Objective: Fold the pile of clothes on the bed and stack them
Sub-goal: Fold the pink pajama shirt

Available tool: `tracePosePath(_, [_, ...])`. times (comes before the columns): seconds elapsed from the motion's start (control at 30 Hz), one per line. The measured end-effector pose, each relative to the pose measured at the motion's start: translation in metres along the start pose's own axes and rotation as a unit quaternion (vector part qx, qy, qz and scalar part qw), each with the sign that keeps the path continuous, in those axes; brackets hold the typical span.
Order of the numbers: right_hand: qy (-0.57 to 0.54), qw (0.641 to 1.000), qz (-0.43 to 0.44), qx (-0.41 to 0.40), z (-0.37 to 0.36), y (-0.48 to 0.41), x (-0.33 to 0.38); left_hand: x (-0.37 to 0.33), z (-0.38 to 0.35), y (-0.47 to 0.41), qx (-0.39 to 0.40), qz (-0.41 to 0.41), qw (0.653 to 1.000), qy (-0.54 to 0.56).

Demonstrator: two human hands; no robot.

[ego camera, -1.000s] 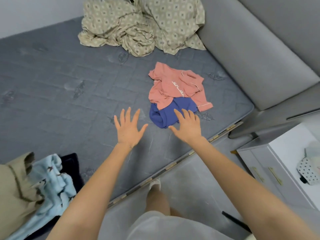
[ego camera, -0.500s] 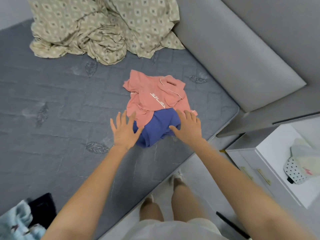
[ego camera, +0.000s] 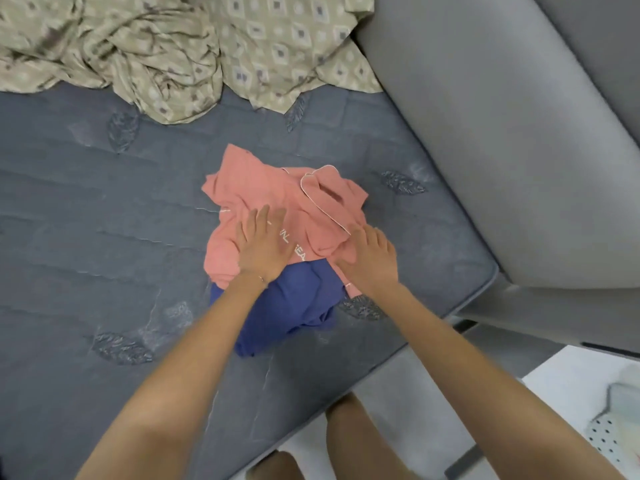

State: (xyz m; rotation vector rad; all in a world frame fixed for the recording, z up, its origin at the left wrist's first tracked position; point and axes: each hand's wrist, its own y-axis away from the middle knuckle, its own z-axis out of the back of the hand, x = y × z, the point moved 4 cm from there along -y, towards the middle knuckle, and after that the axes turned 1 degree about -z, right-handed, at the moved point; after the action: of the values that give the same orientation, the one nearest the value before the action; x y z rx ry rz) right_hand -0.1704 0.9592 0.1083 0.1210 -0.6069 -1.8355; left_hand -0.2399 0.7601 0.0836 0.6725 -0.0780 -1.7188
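Folding not started, nothing stacked.
Pink pajama top (ego camera: 249,188) lay crumpled over blue garment (ego camera: 298,303) near mattress (ego camera: 104,237) corner; left hand (ego camera: 263,247) and right hand (ego camera: 369,263) lay flat on it, fingers straight, slightly apart, gripping nothing.

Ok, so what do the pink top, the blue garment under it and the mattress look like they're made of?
Pink top: soft matte cloth, maybe cotton; it creases loosely, with white piping. Blue garment: thin matte knit, probably jersey; it slumps in smooth folds. Mattress: grey quilted fabric cover, shown by stitched lines and leaf motifs.
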Motion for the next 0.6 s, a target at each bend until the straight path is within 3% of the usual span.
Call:
tracePosePath(0.13, [0.016, 0.999, 0.002, 0.038, -0.024, -0.063, -0.03, 0.001, -0.04, -0.066, 0.003, 0.018, 0.999, 0.035])
tracePosePath(0.3, [-0.1, 0.991, -0.059, 0.062, -0.052, -0.119, -0.059, 0.002, -0.068, -0.115, -0.056, 0.029, 0.995, 0.084])
tracePosePath(0.43, [-0.173, 0.981, -0.076, 0.037, -0.068, -0.155, -0.076, -0.004, -0.08, -0.16, -0.079, 0.011, 0.993, 0.085])
tracePosePath(0.6, [-0.203, 0.976, -0.07, 0.034, -0.085, -0.178, -0.072, -0.003, -0.096, -0.197, -0.034, 0.023, 0.999, -0.003])
